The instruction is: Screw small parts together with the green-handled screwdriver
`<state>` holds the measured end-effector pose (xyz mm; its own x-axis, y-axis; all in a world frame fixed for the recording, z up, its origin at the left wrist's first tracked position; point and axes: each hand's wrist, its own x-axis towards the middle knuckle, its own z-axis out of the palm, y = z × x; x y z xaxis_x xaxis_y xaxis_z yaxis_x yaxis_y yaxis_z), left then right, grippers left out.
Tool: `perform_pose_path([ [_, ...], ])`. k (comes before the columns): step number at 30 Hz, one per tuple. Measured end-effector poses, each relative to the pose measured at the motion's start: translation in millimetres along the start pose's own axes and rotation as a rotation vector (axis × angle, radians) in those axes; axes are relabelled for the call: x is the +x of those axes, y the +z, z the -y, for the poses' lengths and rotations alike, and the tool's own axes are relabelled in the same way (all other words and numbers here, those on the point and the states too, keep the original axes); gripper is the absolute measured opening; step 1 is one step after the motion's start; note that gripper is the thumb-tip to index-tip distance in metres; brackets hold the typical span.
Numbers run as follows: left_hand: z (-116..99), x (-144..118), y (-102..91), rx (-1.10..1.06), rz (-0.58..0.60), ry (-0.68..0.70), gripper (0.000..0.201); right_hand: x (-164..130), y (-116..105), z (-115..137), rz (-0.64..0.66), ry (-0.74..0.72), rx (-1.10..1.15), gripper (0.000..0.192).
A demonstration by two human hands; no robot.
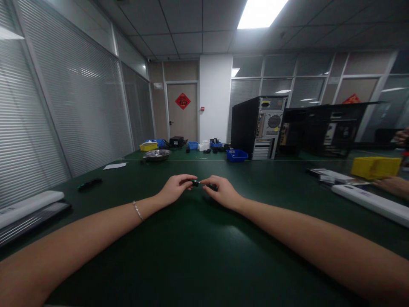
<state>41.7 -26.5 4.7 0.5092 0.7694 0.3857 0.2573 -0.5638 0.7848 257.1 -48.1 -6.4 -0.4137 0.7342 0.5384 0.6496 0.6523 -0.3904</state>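
Over the middle of the green table, my left hand pinches a small black part between thumb and fingers. Opposite it, my right hand is closed round a slim tool with a black handle, which looks like a small screwdriver. Its thin pale tip points left and meets or nearly touches the black part; the exact contact is too small to tell. A bracelet circles my left wrist.
Far back stand a metal bowl, a blue bin and a computer tower. To the left lie a dark green object and a long white case. At right, another person's hand is near a yellow bin and white bar.
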Motion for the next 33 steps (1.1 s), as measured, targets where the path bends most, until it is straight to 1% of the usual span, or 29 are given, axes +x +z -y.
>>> perform_pose_path([
  [3, 2.9, 0.1, -0.8, -0.032, -0.008, 0.011, 0.033, -0.7, -0.8, -0.1, -0.001, -0.005, 0.010, 0.025],
  [6, 3.5, 0.7, -1.1, -0.050, -0.011, 0.016, 0.031, -1.7, -1.7, -0.4, 0.008, -0.020, 0.023, 0.025],
  [12, -0.1, 1.5, -0.8, -0.164, 0.037, -0.058, 0.030, -3.0, -3.2, 1.0, 0.018, -0.041, 0.051, 0.025],
  [18, 3.9, 2.4, 1.8, -0.297, 0.057, -0.108, 0.029, -3.3, -3.2, 2.5, 0.006, -0.044, 0.067, 0.026],
  [21, 9.5, 5.5, 0.9, -0.287, 0.022, -0.112, 0.028, -3.7, -2.3, 0.7, 0.003, -0.042, 0.062, 0.025],
  [24, 15.0, 8.4, -2.2, -0.208, -0.034, -0.107, 0.027, -4.0, -1.6, -0.9, -0.017, -0.028, 0.049, 0.025],
  [25, 15.7, 8.6, -3.4, -0.175, -0.022, -0.108, 0.027, -4.1, -1.6, -1.1, -0.028, -0.021, 0.049, 0.026],
  [26, 15.5, 8.3, -4.5, -0.137, 0.016, -0.110, 0.028, -4.1, -1.7, -1.2, -0.040, -0.014, 0.052, 0.026],
  [28, 12.4, 6.5, -5.9, -0.042, 0.157, -0.090, 0.030, -4.2, -2.1, -0.8, -0.059, -0.006, 0.071, 0.026],
  [30, 7.5, 4.1, -6.5, 0.075, 0.307, -0.027, 0.032, -4.1, -2.7, 0.0, -0.070, -0.008, 0.092, 0.026],
  [31, 5.3, 2.9, -6.5, 0.128, 0.361, 0.014, 0.032, -4.1, -3.0, 0.5, -0.072, -0.011, 0.099, 0.026],
  [33, 2.8, 1.1, -6.2, 0.200, 0.403, 0.081, 0.032, -4.0, -3.4, 1.2, -0.070, -0.017, 0.104, 0.026],
])
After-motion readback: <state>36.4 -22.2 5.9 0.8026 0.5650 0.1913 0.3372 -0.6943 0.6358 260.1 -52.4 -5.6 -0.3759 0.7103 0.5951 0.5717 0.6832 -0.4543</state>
